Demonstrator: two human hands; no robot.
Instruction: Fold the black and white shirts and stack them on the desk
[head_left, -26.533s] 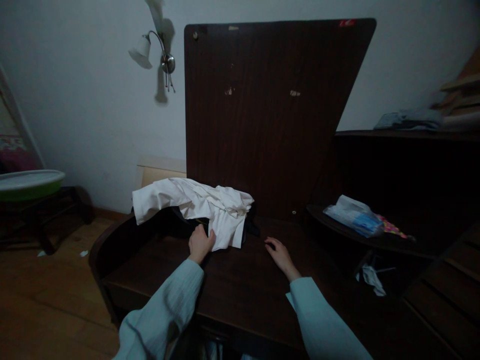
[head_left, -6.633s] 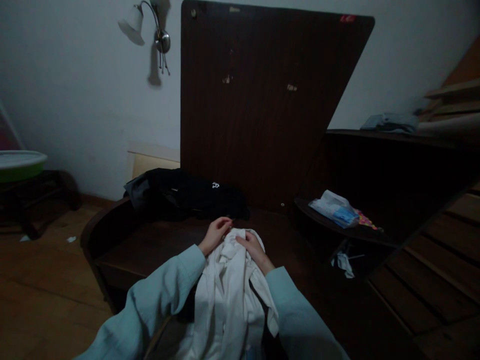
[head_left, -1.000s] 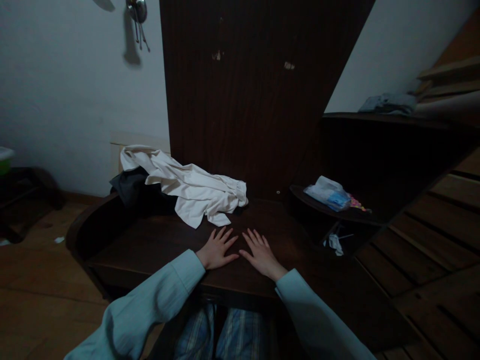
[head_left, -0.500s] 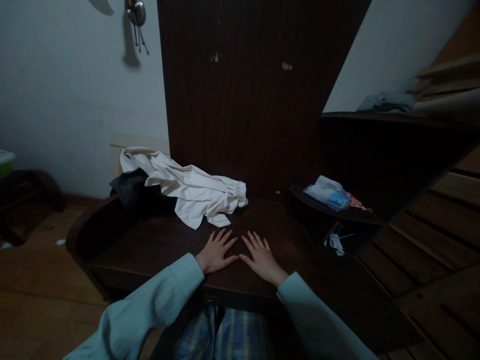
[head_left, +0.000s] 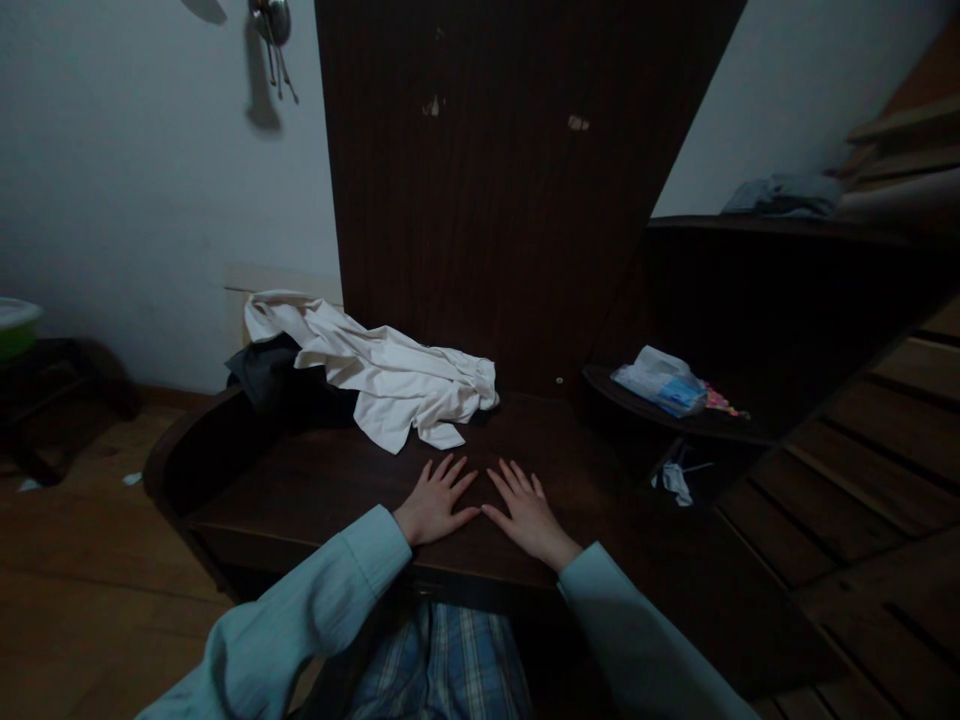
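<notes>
My left hand (head_left: 436, 500) and my right hand (head_left: 525, 511) lie flat, palms down and fingers spread, side by side on the dark wooden table (head_left: 300, 490). Neither holds anything. A crumpled white garment (head_left: 382, 375) lies just beyond my left hand, at the back of the table. It is draped over a dark garment (head_left: 274, 375) at the table's back left. My fingertips are a short way from the white cloth and do not touch it.
A tall dark wooden board (head_left: 495, 180) stands against the wall behind the table. A low shelf (head_left: 675, 425) to the right carries a plastic packet (head_left: 660, 380). Wooden slats (head_left: 862, 470) fill the right side. Folded cloth (head_left: 784, 195) rests on a higher ledge. A wall lamp (head_left: 270, 25) hangs top left.
In the last second my hands have stayed flat on the table. Earlier they handled the white garment in front of me; it now lies back on the dark garment.
</notes>
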